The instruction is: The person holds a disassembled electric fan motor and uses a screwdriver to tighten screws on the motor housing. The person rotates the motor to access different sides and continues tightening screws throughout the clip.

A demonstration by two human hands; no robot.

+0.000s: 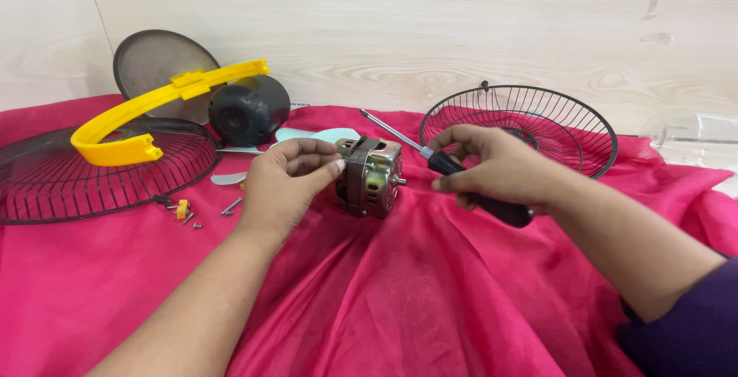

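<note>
Both hands, left and right, curled, gripping.

At the left edge of the frame I lose part of the black wire grille. My left hand covers the motor's near side, and the clear object at far right runs out of frame.

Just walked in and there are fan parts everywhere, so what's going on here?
A person has a small fan motor on a pink cloth. The left hand steadies the motor, while the right hand holds a black-handled screwdriver, its tip pointing away from the motor. Wire grilles, a yellow ring and loose screws lie around.
</note>
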